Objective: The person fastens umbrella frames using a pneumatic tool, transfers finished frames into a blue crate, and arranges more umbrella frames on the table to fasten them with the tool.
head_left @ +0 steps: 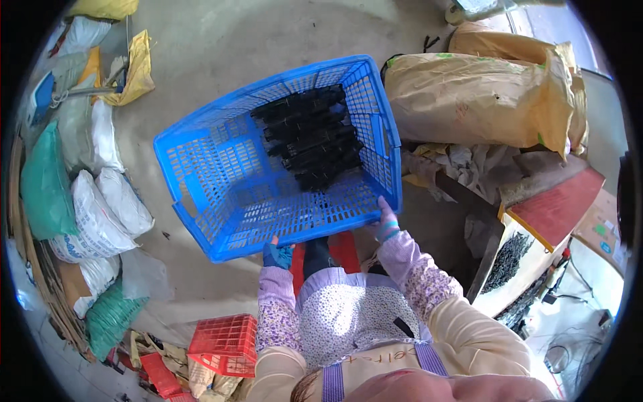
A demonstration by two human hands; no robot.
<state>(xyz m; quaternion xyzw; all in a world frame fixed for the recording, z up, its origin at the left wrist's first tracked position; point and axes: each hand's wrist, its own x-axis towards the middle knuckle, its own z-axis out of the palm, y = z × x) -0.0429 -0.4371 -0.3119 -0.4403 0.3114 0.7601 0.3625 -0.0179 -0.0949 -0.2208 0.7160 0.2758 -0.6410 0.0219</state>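
Observation:
A large blue plastic basket [234,201] with slotted walls is in front of me, its open top facing up. Several bundles of black, strip-like pieces [311,137] lie stacked at its right end; what exactly they are I cannot tell. My left hand [277,254], in a blue fingerless glove, grips the near rim, with the thumb over the edge. Farther right on the same rim, near the corner, my right hand [386,218] is closed on it, also in a glove. The fingers of both hands are partly hidden behind the basket wall.
Full white sacks [94,221] and green sacks [50,181] line the left side. A red crate [224,342] stands at the lower left. Large brown paper sacks [475,97] lie at the right, above a table [516,261] with a red panel and loose black pieces.

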